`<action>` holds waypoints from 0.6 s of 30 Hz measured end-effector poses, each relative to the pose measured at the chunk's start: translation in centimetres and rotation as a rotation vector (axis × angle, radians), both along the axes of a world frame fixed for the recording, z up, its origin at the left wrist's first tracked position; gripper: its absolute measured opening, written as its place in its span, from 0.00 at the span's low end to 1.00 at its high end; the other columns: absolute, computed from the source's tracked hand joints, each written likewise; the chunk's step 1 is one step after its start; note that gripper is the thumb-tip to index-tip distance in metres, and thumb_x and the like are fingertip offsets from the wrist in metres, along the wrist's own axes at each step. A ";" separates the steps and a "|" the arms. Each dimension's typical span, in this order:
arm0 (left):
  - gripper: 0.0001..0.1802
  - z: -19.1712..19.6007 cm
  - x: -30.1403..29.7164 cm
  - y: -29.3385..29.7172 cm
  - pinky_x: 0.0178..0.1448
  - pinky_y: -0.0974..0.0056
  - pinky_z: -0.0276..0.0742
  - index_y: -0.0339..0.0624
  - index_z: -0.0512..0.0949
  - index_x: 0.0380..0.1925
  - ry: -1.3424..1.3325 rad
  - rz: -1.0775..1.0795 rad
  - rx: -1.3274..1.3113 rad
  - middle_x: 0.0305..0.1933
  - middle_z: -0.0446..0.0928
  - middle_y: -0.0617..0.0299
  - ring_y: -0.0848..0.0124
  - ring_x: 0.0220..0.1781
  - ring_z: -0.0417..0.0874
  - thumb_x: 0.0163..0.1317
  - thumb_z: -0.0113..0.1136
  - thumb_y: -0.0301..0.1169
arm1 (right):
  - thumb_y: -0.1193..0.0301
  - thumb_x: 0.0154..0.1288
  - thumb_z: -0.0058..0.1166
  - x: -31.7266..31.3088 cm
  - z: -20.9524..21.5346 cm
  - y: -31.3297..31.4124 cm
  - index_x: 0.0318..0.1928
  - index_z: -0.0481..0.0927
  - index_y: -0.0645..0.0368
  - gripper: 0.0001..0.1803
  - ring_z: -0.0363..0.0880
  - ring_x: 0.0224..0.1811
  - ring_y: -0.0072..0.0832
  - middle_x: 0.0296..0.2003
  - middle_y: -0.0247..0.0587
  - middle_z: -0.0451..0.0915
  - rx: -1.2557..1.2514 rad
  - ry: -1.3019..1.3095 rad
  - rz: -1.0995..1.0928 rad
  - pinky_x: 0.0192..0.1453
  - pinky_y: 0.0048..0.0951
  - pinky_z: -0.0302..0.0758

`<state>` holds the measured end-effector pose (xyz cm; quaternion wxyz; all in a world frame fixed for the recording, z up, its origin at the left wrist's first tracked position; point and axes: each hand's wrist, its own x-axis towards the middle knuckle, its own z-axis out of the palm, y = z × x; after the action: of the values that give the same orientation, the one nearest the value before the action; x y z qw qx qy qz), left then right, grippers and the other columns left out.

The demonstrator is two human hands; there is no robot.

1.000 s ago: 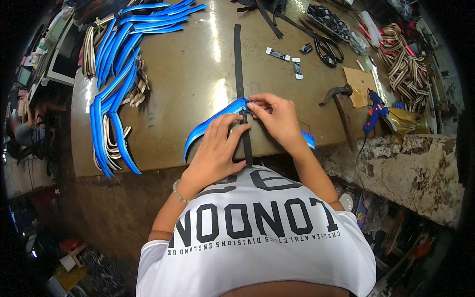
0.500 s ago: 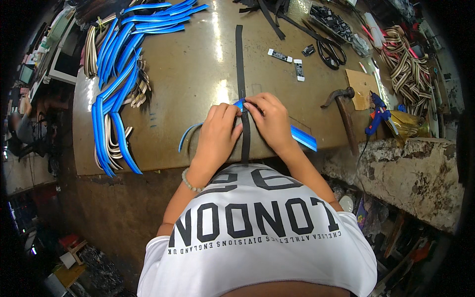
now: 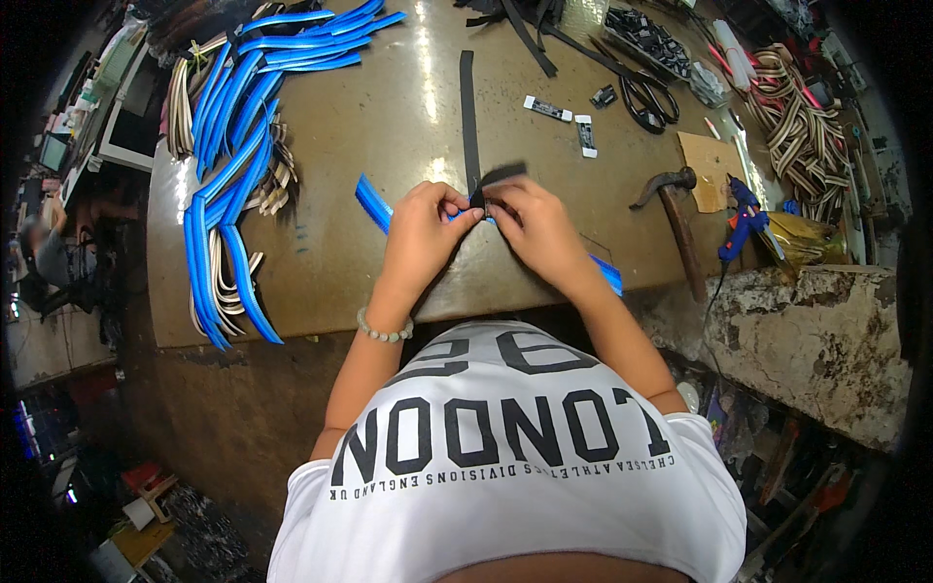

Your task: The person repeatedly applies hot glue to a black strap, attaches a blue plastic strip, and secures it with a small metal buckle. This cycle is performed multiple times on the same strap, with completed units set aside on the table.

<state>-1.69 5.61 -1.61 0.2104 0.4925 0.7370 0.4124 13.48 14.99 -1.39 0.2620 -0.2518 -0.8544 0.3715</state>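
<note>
A long black strap (image 3: pixel 468 117) runs lengthwise down the middle of the table. Crossing it is a blue webbing strap (image 3: pixel 372 202), whose other end shows beyond my right forearm. At the crossing, my left hand (image 3: pixel 425 231) is closed, thumb and fingers pinching the blue strap by the fold. My right hand (image 3: pixel 535 228) is closed at the black strap, whose near end is turned up over the blue one, its tip blurred above my fingers. My fingertips hide the details of the crossing.
Bundled blue straps (image 3: pixel 228 155) lie at the left. To the right are a hammer (image 3: pixel 677 228), a glue gun (image 3: pixel 744 225), scissors (image 3: pixel 648 103), cardboard (image 3: pixel 708 170) and small black-and-white packets (image 3: pixel 585 136). A tray of black buckles (image 3: pixel 649 44) stands behind them.
The black strap's near end, which hung toward me, is now folded up and away over the blue strap. The blue strap's left end has swung upward, and my hands have shifted slightly.
</note>
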 end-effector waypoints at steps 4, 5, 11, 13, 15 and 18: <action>0.15 0.2 -0.5 0.4 0.37 0.62 0.75 0.32 0.78 0.30 -0.084 -0.011 -0.058 0.28 0.77 0.53 0.62 0.30 0.78 0.48 0.75 0.28 | 0.73 0.58 0.63 -1.1 2.0 2.0 0.49 0.79 0.63 0.18 0.80 0.39 0.37 0.41 0.47 0.78 -0.158 -0.138 0.077 0.44 0.34 0.76; 0.16 0.3 -0.6 0.4 0.35 0.63 0.74 0.33 0.78 0.30 -0.064 -0.008 -0.047 0.27 0.77 0.56 0.66 0.28 0.77 0.49 0.75 0.29 | 0.73 0.58 0.63 -1.5 2.1 2.8 0.49 0.79 0.63 0.17 0.81 0.41 0.40 0.40 0.48 0.78 -0.181 -0.138 0.113 0.45 0.36 0.77; 0.14 0.6 -0.1 0.0 0.37 0.60 0.75 0.36 0.78 0.34 0.024 -0.046 -0.071 0.29 0.75 0.55 0.62 0.29 0.77 0.51 0.73 0.29 | 0.75 0.63 0.62 -4.8 -0.3 6.0 0.42 0.82 0.65 0.08 0.77 0.23 0.17 0.27 0.36 0.78 -0.402 -0.157 0.099 0.24 0.24 0.72; 0.14 0.8 0.0 -0.2 0.38 0.60 0.75 0.38 0.81 0.38 0.057 -0.061 -0.035 0.30 0.75 0.55 0.61 0.30 0.77 0.54 0.72 0.30 | 0.73 0.63 0.62 -5.0 -0.5 6.1 0.42 0.82 0.65 0.09 0.78 0.24 0.20 0.28 0.39 0.79 -0.300 -0.217 0.072 0.25 0.25 0.73; 0.14 0.9 0.2 -0.5 0.38 0.59 0.75 0.41 0.82 0.42 0.076 -0.069 -0.033 0.31 0.75 0.55 0.61 0.30 0.77 0.55 0.70 0.30 | 0.72 0.63 0.63 -4.2 -0.2 5.6 0.44 0.81 0.63 0.11 0.81 0.25 0.25 0.29 0.42 0.81 -0.253 -0.240 0.007 0.28 0.26 0.75; 0.15 0.7 0.3 -0.6 0.38 0.59 0.75 0.43 0.84 0.46 0.088 -0.074 -0.034 0.32 0.75 0.55 0.61 0.31 0.78 0.57 0.68 0.31 | 0.72 0.58 0.62 -1.4 0.9 3.7 0.48 0.81 0.60 0.16 0.80 0.33 0.36 0.40 0.43 0.84 0.239 -0.058 -0.102 0.40 0.37 0.79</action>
<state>-1.37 5.05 -0.94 0.2012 0.5332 0.7338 0.3697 12.09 18.69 -0.52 0.2836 -0.2726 -0.8859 0.2460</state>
